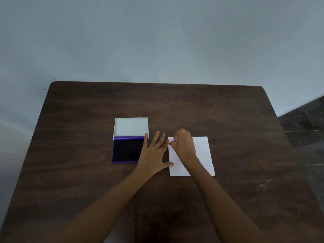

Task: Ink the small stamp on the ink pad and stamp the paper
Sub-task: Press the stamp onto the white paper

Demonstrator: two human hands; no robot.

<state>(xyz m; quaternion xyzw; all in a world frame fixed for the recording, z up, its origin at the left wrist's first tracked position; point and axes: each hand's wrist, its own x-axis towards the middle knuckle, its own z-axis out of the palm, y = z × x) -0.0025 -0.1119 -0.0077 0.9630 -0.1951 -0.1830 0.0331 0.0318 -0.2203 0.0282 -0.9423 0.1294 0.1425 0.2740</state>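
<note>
Stamp (pixel 174 140) pinched in right hand (pixel 184 146) grip over paper (pixel 203 151); left hand (pixel 154 153) splayed flat.

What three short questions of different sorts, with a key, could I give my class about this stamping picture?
1. True or false: the lid of the ink pad is shut.
2. Which hand holds the small stamp?
A. left hand
B. right hand
C. neither
3. Fill in: the stamp is held at the far-left corner of the ______.

Key
1. False: the white lid stands open behind the dark pad.
2. B: the right hand grips it, while the left hand lies flat, fingers spread, between pad and sheet on the table.
3. paper.
</note>
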